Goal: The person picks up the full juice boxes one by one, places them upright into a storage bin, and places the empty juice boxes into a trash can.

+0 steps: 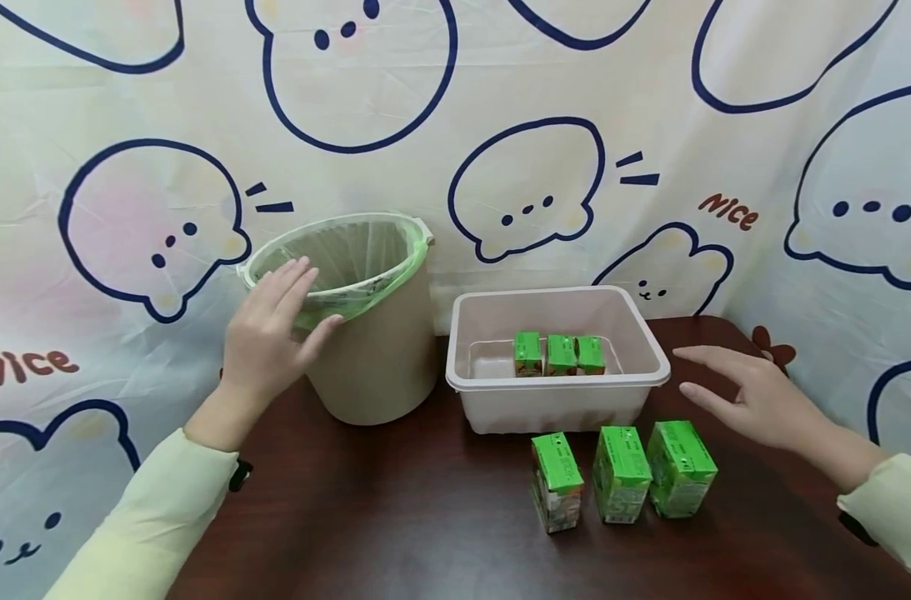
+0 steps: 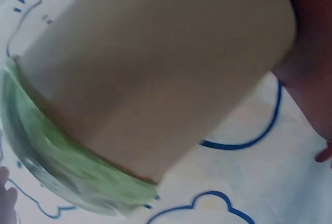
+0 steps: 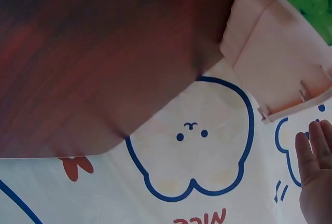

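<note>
My left hand (image 1: pixel 269 333), fingers straight and thumb spread, is in front of the beige trash bin (image 1: pixel 372 367); whether it touches the bin I cannot tell. A green plastic liner (image 1: pixel 395 287) is folded over the bin's rim. My right hand (image 1: pixel 758 400) hovers right of the pale plastic basin (image 1: pixel 553 408), fingers extended and holding nothing. Three small green cartons (image 1: pixel 561 354) stand inside the basin. On the table in front of it are three more green cartons, at left (image 1: pixel 557 479), middle (image 1: pixel 622 475) and right (image 1: pixel 680 468). The right one is nearest my right hand.
Everything stands on a dark reddish-brown table (image 1: pixel 395 517). Behind it hangs a pale cloth (image 1: pixel 395 183) printed with blue cartoon outlines. The bin is to the left of the basin, a narrow gap between them.
</note>
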